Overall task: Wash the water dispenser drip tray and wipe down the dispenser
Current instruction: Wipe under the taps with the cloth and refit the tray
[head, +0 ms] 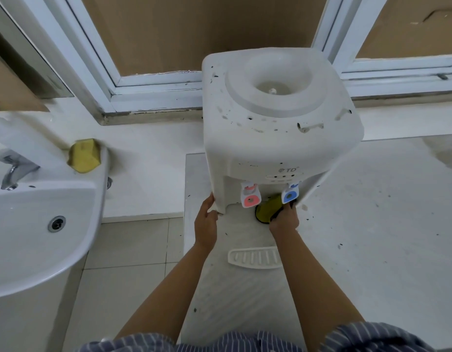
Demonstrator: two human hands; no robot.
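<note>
Two hands work at the front of a boxy white plastic water dispenser (278,118) with dark specks on its smooth top.

From the head camera, the left hand (206,222) grips the dispenser's front left corner. The right hand (285,219) holds a soft yellow-green cloth (268,208) under the round blue tap (290,195); its fingers are partly hidden. The flat white slotted drip tray (254,257) lies on the speckled counter (372,224) near the arms, part covered by the right forearm.
</note>
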